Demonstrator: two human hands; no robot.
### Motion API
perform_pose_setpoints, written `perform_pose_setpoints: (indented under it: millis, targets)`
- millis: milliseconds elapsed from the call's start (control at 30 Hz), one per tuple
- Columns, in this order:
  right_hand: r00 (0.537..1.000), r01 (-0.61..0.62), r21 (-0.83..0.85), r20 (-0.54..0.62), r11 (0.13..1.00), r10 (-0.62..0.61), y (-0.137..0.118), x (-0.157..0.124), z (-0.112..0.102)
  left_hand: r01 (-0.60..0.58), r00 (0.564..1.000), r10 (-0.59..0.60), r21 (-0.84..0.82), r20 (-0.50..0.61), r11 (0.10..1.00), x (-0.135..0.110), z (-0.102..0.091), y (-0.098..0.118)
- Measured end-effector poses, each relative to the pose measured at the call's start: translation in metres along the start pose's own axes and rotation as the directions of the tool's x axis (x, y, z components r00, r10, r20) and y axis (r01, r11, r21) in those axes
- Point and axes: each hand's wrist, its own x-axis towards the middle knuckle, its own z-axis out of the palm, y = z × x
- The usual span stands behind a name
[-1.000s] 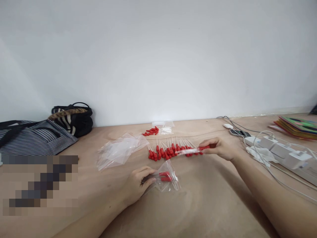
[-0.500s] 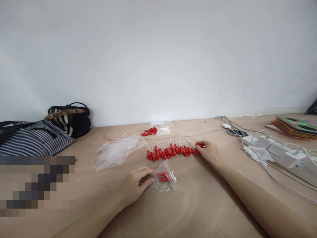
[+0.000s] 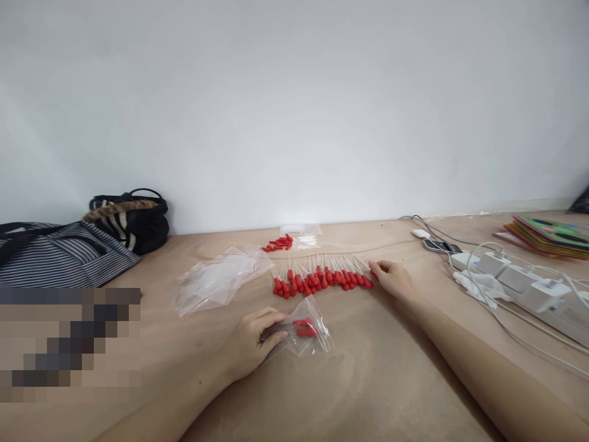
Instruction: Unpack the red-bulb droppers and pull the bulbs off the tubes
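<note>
As a row of red-ended sticks (image 3: 317, 280) spans the wooden counter (image 3: 368, 387), a striped bag (image 3: 76, 252) and a black bag (image 3: 150, 227) sit well to its left. A pile of clear bags (image 3: 225, 276) lies just beside the row's left end. In front of the row, my left hand (image 3: 255, 337) grasps a zip bag (image 3: 298, 345) holding red pieces (image 3: 306, 332); behind it lie loose red tips (image 3: 278, 244) and a flat packet (image 3: 304, 238). At the row's right end, my right hand (image 3: 391, 279) has its fingertips against a red end, whether gripping I cannot tell. The step in hand looks like sorting sticks at that end; the next move calls for a light pinch and a steady bag. Well right of the row are white adapters (image 3: 519, 279) and colored sheets (image 3: 552, 236). No brand, label or writing is legible.
</note>
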Motion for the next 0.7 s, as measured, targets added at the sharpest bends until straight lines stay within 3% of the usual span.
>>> perform_pose_setpoints:
  millis: [200, 367, 433, 500, 567, 667, 700]
  targets:
    - [1.000, -0.013, 0.087, 0.005, 0.996, 0.013, 0.008, 0.005, 0.000, -0.020, 0.999, 0.020, 0.006, 0.032, 1.000, 0.003, -0.004, 0.000]
    - [0.998, 0.007, 0.117, -0.062, 0.993, 0.001, -0.002, 0.002, -0.003, -0.019, 0.999, 0.018, -0.013, -0.040, 1.000, 0.002, -0.007, -0.001]
    - [0.996, 0.059, 0.145, -0.080, 0.988, -0.047, -0.011, -0.004, -0.004, -0.023, 0.998, 0.022, -0.011, -0.059, 1.000, 0.000, -0.008, 0.000]
    - [0.984, 0.177, 0.198, -0.005, 0.964, -0.180, -0.023, -0.015, -0.004, -0.042, 0.998, 0.041, -0.011, -0.055, 0.999, -0.004, -0.008, 0.000]
    - [0.906, 0.330, 0.262, 0.181, 0.907, -0.383, -0.037, -0.031, -0.001, -0.056, 0.998, 0.056, -0.002, -0.036, 0.998, -0.008, -0.006, 0.000]
    - [0.683, 0.535, 0.281, 0.412, 0.797, -0.604, -0.056, -0.057, 0.006, -0.040, 0.999, 0.040, 0.020, -0.012, 0.999, -0.012, -0.002, -0.001]
    - [0.641, 0.576, 0.251, 0.452, 0.778, -0.620, -0.061, -0.065, 0.009, -0.031, 0.999, 0.031, 0.024, -0.007, 0.999, -0.012, -0.001, -0.001]
